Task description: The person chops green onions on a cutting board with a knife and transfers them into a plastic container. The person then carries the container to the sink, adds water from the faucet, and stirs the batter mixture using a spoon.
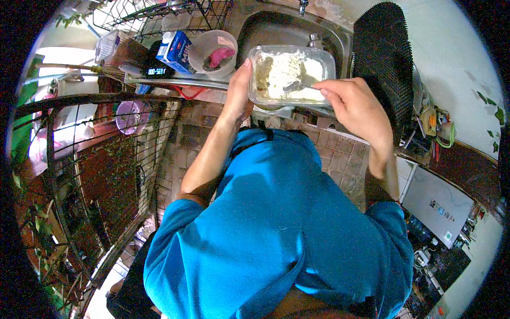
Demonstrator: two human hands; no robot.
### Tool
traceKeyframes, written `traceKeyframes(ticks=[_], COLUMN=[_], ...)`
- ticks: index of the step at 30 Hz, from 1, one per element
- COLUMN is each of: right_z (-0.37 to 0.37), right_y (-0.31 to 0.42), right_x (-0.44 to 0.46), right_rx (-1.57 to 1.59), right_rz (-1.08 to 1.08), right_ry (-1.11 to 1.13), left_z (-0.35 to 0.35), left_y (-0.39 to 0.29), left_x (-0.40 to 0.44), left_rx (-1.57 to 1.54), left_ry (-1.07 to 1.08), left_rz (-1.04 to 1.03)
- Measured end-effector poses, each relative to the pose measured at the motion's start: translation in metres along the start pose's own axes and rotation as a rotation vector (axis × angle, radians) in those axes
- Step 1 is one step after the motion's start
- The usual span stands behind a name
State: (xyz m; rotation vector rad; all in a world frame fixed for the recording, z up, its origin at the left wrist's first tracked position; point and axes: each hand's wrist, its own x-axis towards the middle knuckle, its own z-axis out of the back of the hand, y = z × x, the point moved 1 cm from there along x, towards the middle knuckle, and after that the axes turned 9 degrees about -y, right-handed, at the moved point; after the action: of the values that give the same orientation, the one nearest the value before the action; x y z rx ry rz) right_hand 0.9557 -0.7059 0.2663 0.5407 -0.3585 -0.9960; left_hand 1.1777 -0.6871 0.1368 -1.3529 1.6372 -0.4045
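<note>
A clear plastic container (254,97) with a pale, creamy white mixture (284,72) inside is held up at the sink's front edge. My left hand (239,90) grips the container by its left side, the thumb at the rim and the other fingers mostly hidden. Between the thumb and fingers of my right hand (358,106) is the handle of a metal spoon (302,86). The spoon's bowl end rests in the mixture, near the middle of the container.
Behind the container lies a steel sink (249,33) with a tap. On its left stand a blue milk carton (177,50) and a translucent tub (199,45) with something pink inside. A black ridged mat (381,64) stands at the right. A metal railing (53,133) runs along the left.
</note>
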Motion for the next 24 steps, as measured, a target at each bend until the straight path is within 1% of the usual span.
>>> traceKeyframes(ticks=[1, 3, 4, 6, 7, 8, 10, 12, 14, 16, 18, 20, 24], right_z=[-0.005, -0.022, -0.023, -0.021, -0.018, -0.014, -0.002, -0.001, -0.011, -0.024, -0.035, -0.043, -0.032], right_y=[0.0, 0.0, 0.002, 0.005, 0.004, 0.005, 0.009, 0.007, -0.001, -0.004, -0.002, 0.002, 0.003], right_x=[0.0, 0.002, 0.002, 0.001, 0.001, 0.0, -0.006, -0.007, -0.004, 0.004, 0.006, 0.001, -0.009], right_rx=[0.001, -0.108, -0.108, -0.253, -0.323, -0.321, -0.368, -0.395, -0.513, -0.504, -0.496, -0.436, -0.386], right_rz=[0.0, -0.015, -0.014, -0.076, -0.116, -0.116, -0.127, -0.14, -0.153, -0.139, -0.124, 0.01, 0.017], right_ry=[-0.002, 0.039, 0.036, -0.078, -0.065, -0.069, -0.148, -0.173, -0.239, -0.231, -0.218, -0.123, -0.132], left_z=[0.0, -0.001, -0.003, -0.001, 0.0, 0.0, -0.001, -0.004, -0.004, -0.003, -0.004, -0.009, -0.01], left_y=[0.0, -0.001, -0.001, 0.003, 0.005, 0.007, 0.006, 0.002, 0.001, 0.001, 0.0, -0.005, -0.006], left_x=[0.001, 0.002, 0.002, 0.006, 0.007, 0.008, 0.006, 0.003, 0.002, 0.002, 0.001, -0.005, -0.009], left_rx=[-0.039, -0.02, -0.004, -0.007, -0.011, -0.007, -0.076, -0.066, -0.051, -0.001, -0.02, 0.016, 0.093], left_ry=[0.013, 0.005, -0.006, -0.001, 0.004, 0.006, -0.027, -0.027, -0.019, -0.006, 0.002, 0.002, 0.002], left_rz=[-0.002, -0.015, -0.026, -0.036, -0.043, -0.045, -0.043, -0.067, -0.086, -0.081, -0.06, 0.001, 0.005])
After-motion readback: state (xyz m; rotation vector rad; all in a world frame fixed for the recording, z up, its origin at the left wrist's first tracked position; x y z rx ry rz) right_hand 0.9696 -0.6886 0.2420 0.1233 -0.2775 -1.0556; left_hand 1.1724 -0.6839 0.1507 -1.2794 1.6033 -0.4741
